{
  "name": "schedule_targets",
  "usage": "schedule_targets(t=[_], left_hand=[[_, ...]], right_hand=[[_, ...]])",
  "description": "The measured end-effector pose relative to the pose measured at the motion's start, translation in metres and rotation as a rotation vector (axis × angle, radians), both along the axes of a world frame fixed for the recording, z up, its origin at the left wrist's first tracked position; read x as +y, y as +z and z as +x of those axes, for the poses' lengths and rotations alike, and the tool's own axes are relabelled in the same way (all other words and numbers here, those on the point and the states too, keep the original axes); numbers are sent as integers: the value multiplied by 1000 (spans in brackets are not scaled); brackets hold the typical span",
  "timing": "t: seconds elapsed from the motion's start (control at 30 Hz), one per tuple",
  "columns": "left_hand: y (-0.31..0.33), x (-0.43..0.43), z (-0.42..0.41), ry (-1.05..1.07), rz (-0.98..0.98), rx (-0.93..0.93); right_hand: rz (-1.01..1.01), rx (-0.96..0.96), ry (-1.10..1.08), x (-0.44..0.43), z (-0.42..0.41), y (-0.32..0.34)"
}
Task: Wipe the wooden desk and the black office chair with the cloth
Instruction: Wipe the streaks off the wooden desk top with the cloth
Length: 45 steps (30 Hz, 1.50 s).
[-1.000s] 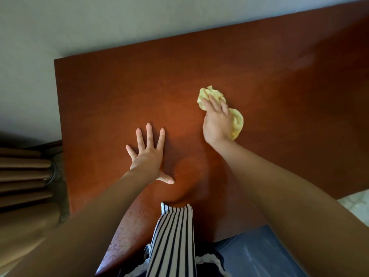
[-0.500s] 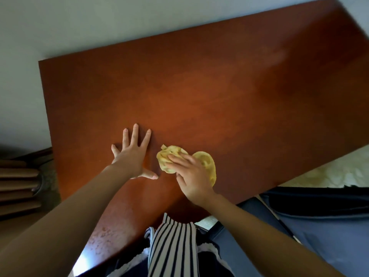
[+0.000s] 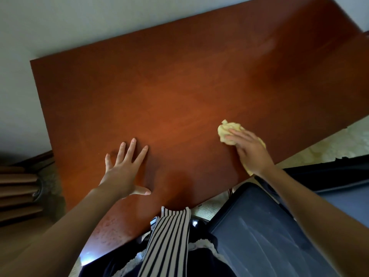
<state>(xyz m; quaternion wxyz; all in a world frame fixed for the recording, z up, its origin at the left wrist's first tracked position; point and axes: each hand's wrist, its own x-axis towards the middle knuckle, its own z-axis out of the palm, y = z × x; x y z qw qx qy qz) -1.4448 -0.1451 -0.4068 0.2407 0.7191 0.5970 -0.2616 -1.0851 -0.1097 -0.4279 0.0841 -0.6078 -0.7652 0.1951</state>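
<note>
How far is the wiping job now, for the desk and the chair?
Done: nothing shows which part of the desk is already wiped. In hand: the right hand presses the cloth on the desk near its front edge; the left hand lies flat on it. Left: the black office chair, untouched, with pale streaks on its seat.

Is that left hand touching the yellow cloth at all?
Apart. The head view shows the left hand flat on the wooden desk, with bare wood between it and the yellow cloth under the right hand.
</note>
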Motion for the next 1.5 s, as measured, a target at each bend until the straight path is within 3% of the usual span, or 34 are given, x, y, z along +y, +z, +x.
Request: schedule_targets(t=[0.13, 0.33, 0.4, 0.67, 1.03, 1.17, 1.33, 1.5], left_hand=[[2, -5, -13, -92, -16, 25], [9, -10, -31, -220, -23, 28], [9, -13, -38, -270, -21, 33], [4, -18, -77, -502, 45, 32], [-19, -60, -140, -478, 173, -118], [-20, -61, -146, -509, 150, -126], [-15, -58, -149, -590, 135, -49], [-11, -60, -146, -587, 121, -8]], right_hand=[[31, -3, -157, 28, -3, 1], [51, 107, -661, 32, -72, -6], [36, 122, -710, 23, -98, -6], [18, 59, -504, -52, -211, -13], [-50, 160, -272, -168, -328, -9], [19, 224, -140, -206, -330, -5], [107, 62, 94, -222, -293, -4], [103, -126, 73, -213, -242, 0]])
